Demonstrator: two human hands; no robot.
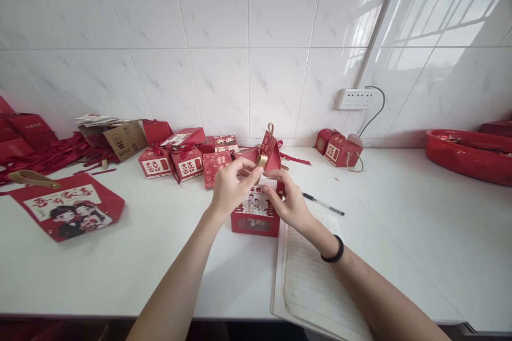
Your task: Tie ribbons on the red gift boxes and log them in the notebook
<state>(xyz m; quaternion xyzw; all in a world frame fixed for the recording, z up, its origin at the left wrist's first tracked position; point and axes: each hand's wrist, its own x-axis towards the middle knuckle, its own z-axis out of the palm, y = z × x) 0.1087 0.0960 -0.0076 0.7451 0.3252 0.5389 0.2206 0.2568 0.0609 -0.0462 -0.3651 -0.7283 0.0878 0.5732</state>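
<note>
A red gift box (256, 224) with a printed couple and a small window stands upright at the middle of the white table. Above its top, my left hand (237, 184) pinches a gold strap loop (262, 161) between thumb and fingers. Close beside it on the right, my right hand (288, 200) has its thumb and fingers apart at the top of the box, near the base of the loop. The fingers partly cover the box's top edge. A black band circles my right wrist.
An open notebook (316, 272) lies at front right, a pen (324, 204) behind it. Another red box (80, 205) rests at left. Several small red boxes (188, 162) line the wall, with red ribbons at far left. A red basin (468, 157) sits at right.
</note>
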